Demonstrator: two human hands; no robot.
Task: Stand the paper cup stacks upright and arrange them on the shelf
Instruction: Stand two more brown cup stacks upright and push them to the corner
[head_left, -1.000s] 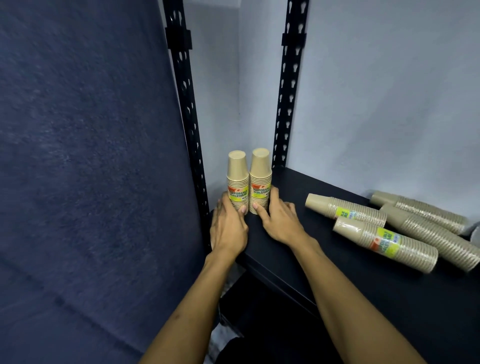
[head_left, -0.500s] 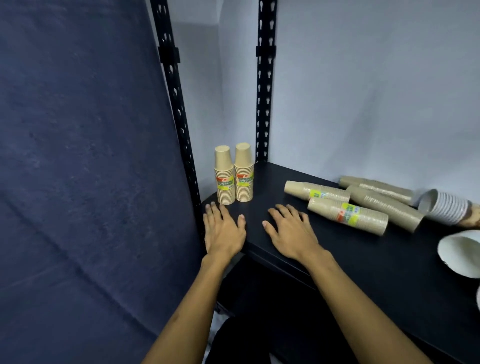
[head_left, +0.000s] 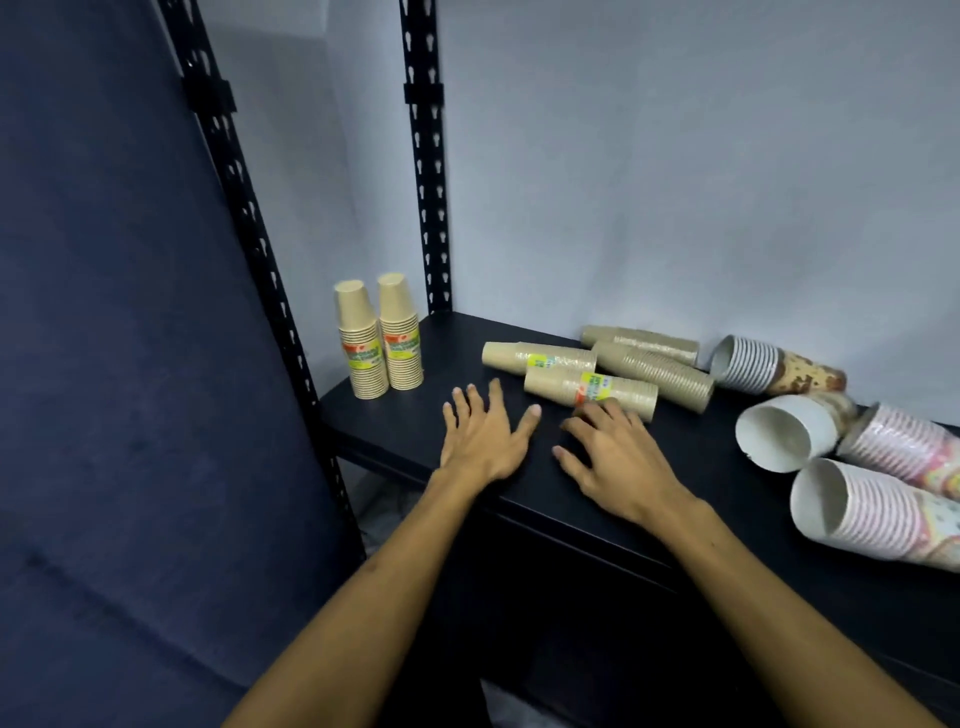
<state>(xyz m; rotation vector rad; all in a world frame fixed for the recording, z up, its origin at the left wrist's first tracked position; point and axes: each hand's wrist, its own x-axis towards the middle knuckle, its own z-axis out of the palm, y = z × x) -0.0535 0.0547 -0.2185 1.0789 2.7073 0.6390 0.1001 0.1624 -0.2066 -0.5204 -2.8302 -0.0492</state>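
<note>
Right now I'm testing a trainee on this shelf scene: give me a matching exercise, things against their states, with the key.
Things:
1. Two short brown stacks
2. Nearest brown stack
3. Left hand
4. Plain white stack

States:
A. open, fingers spread over the shelf
B. lying down, right hand's fingers at it
C. upright at the left end
D. lying down, mouth towards the camera

Pairs: 1-C, 2-B, 3-A, 4-D

Yellow-green labels on the brown cup stacks (head_left: 383, 340), print too blurred to read
</note>
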